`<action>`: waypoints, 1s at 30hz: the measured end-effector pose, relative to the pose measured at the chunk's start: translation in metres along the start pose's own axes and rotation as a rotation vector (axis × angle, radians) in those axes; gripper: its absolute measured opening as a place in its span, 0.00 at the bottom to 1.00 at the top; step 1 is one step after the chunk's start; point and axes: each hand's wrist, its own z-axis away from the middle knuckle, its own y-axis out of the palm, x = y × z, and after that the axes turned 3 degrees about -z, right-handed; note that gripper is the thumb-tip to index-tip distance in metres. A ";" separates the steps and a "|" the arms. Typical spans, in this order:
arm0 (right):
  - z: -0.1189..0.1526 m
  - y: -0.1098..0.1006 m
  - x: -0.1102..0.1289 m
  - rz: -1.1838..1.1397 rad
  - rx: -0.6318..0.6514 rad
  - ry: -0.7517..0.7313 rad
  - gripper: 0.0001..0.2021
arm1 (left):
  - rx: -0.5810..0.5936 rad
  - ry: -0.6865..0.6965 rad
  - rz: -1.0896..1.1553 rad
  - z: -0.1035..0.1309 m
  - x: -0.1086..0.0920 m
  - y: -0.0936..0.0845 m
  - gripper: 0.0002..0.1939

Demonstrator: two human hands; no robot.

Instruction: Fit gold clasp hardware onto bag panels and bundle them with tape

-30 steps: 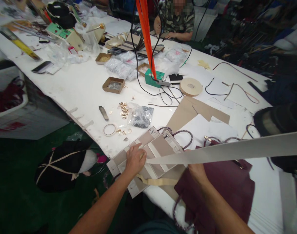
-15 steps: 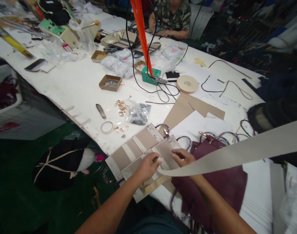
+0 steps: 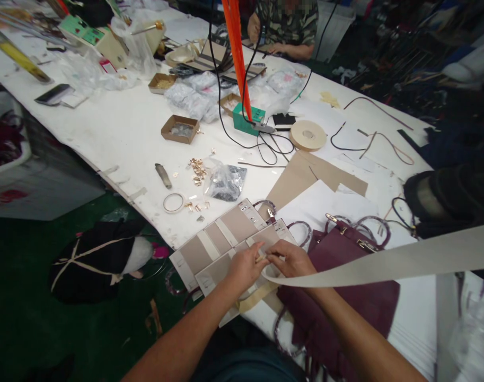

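Observation:
My left hand [image 3: 245, 269] is closed in a pinch, with a bit of cream strip [image 3: 261, 259] showing between thumb and forefinger. Fingertips to fingertips with it, my right hand [image 3: 290, 259] is also pinched, and what it holds is too small to make out. Both are over beige panels [image 3: 210, 273] with pale bands, overlapping at the table's near edge. A long off-white strip [image 3: 364, 265] runs in from the right and curls under my fingers. Below my left hand lies a wider cream band [image 3: 257, 298]. A burgundy handbag [image 3: 345, 302] lies beside my right forearm.
On the white table [image 3: 122, 143] are gold metal fittings [image 3: 197, 170], a plastic bag [image 3: 226, 183], a cardboard box [image 3: 180, 129], a tape roll [image 3: 307, 135] and a green box [image 3: 247, 119] with black cords. An orange bundle [image 3: 237, 53] hangs down. A person [image 3: 289, 32] in camouflage sits across.
My right hand has moved left and its fingers have closed, meeting my left fingertips. The view has shifted slightly; the panels and handbag stay in place.

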 end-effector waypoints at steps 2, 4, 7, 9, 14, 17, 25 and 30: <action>-0.002 -0.005 0.002 0.066 0.031 0.030 0.08 | 0.013 0.003 -0.069 -0.001 -0.003 -0.003 0.25; -0.004 -0.010 0.003 0.096 0.050 0.043 0.13 | 0.033 0.020 -0.124 -0.002 -0.005 -0.006 0.21; -0.008 -0.017 0.005 0.154 0.151 0.042 0.11 | 0.068 0.067 -0.230 -0.004 -0.007 -0.010 0.11; -0.011 -0.020 0.006 0.205 0.213 0.042 0.08 | 0.090 0.112 -0.304 -0.007 -0.007 -0.011 0.11; -0.017 -0.022 0.007 0.300 0.240 -0.029 0.07 | 0.127 0.244 -0.401 -0.015 -0.011 -0.010 0.11; -0.018 -0.018 -0.002 0.227 0.129 0.014 0.06 | 0.098 0.236 -0.389 -0.019 -0.013 -0.009 0.12; -0.032 -0.008 -0.058 -0.065 -0.400 0.370 0.20 | -0.144 0.148 -0.104 -0.009 0.017 -0.005 0.10; -0.048 0.018 -0.078 -0.051 -0.471 0.459 0.23 | -0.223 0.063 -0.068 -0.008 0.055 -0.020 0.05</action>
